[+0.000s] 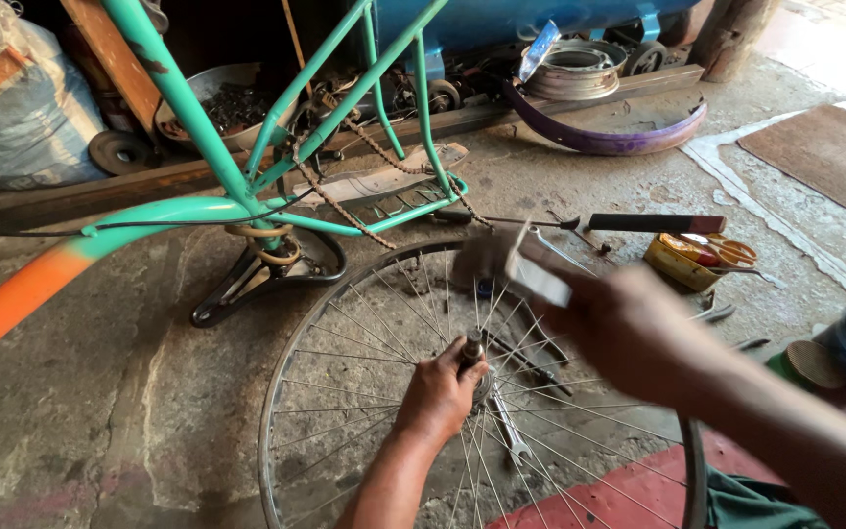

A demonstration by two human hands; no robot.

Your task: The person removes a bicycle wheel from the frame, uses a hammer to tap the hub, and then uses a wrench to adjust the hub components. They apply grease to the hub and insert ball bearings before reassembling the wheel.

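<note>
Steel wheel hub [473, 351] gripped by left hand [440, 392]; right hand [629, 328] holds rag [503, 260] (blurred).

The left hand [440, 390] comes up from six o'clock on a bare arm. Its fingers are curled tight in a fist, knuckles up, thumb side pointing to twelve o'clock. The right hand [629, 333] comes in from four o'clock, higher up and closer to the camera. It looks blurry. Its fingers point toward ten o'clock and pinch together at the tips.
</note>
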